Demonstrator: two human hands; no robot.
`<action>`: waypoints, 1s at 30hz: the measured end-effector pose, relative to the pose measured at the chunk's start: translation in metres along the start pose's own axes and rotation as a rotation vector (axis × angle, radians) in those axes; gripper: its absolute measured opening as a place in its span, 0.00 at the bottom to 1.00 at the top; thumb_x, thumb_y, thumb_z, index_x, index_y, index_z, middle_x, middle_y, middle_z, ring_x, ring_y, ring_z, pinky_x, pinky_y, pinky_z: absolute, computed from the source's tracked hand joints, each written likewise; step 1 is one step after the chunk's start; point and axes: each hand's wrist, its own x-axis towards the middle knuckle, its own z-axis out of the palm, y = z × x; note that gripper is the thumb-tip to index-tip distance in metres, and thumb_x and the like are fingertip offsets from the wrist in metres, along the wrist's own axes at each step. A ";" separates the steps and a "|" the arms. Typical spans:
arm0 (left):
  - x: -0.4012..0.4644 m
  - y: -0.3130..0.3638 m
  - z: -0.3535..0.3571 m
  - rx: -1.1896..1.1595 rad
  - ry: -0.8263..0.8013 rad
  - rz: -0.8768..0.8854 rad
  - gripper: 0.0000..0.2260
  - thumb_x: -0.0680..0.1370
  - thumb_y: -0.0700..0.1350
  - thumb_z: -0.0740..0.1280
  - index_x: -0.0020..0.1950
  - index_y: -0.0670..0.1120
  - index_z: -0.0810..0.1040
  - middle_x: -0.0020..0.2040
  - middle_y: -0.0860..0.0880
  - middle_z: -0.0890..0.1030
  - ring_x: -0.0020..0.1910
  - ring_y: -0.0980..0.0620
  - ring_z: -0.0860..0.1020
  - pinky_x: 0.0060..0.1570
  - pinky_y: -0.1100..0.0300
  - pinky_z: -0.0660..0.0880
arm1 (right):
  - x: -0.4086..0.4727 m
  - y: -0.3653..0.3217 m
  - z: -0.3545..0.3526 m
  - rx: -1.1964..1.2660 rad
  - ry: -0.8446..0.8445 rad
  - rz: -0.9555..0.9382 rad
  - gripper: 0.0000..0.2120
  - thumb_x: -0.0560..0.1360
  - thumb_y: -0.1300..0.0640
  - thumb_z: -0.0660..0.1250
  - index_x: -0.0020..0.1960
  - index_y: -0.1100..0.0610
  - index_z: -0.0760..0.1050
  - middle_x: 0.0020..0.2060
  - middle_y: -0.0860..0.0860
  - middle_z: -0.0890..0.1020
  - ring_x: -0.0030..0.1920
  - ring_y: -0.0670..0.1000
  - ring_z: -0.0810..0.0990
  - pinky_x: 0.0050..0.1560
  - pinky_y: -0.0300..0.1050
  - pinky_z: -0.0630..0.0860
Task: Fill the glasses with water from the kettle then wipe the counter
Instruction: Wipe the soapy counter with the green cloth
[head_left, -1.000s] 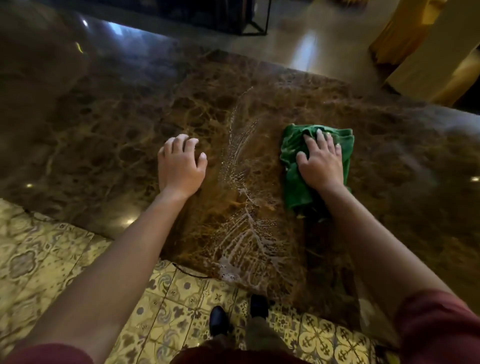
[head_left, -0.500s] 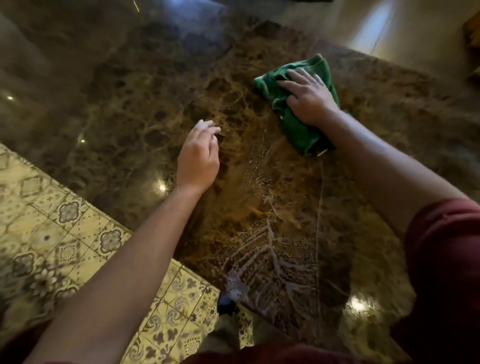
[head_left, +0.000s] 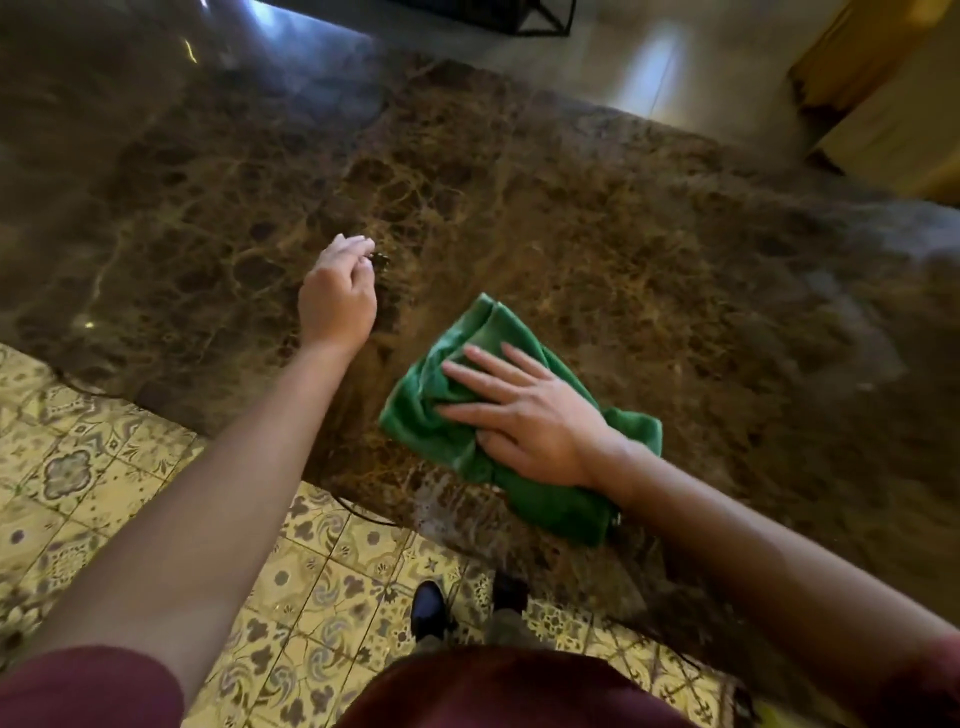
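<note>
The right hand lies flat on the green cloth, fingers straight and spread, palm pressing it down onto the brown marble surface. No curl in that grip at all: it is released, an open palm bearing on the fabric. The cloth is bunched and folded, spilling out past the fingertips on the far side and out from under the wrist on the near side, close to the surface's near edge.

Over to the left of that grip and a little farther out, well apart from the cloth, the left hand rests on the marble. Its fingers are loosely bent, tips down toward the stone, and they hold nothing. Whether the fingertips alone touch or the heel of the hand too, I cannot tell.

Faint wet streaks show on the marble just below the cloth, by the near edge. Below the two forearms runs the patterned yellow tiled floor, and a dark shoe stands on it, directly under the right grip. Dark red sleeves frame the bottom corners.
</note>
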 end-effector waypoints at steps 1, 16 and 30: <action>0.000 0.000 0.000 0.027 -0.016 0.011 0.17 0.84 0.43 0.59 0.68 0.42 0.80 0.72 0.44 0.77 0.76 0.47 0.69 0.75 0.58 0.62 | -0.014 -0.007 0.003 -0.003 -0.005 0.012 0.22 0.83 0.46 0.56 0.76 0.41 0.71 0.83 0.48 0.61 0.84 0.54 0.52 0.82 0.62 0.48; -0.023 -0.039 -0.044 0.458 -0.163 0.026 0.26 0.85 0.55 0.57 0.79 0.42 0.65 0.82 0.41 0.58 0.83 0.42 0.51 0.79 0.42 0.47 | -0.023 0.047 -0.010 -0.034 0.127 0.687 0.33 0.78 0.37 0.46 0.82 0.42 0.61 0.84 0.49 0.56 0.84 0.53 0.48 0.83 0.56 0.44; -0.111 -0.071 -0.082 0.660 -0.244 -0.077 0.39 0.82 0.70 0.40 0.84 0.44 0.46 0.84 0.43 0.45 0.83 0.44 0.40 0.80 0.44 0.42 | 0.221 0.069 -0.036 -0.026 0.079 0.537 0.28 0.82 0.41 0.52 0.82 0.39 0.58 0.85 0.51 0.54 0.84 0.55 0.47 0.82 0.59 0.41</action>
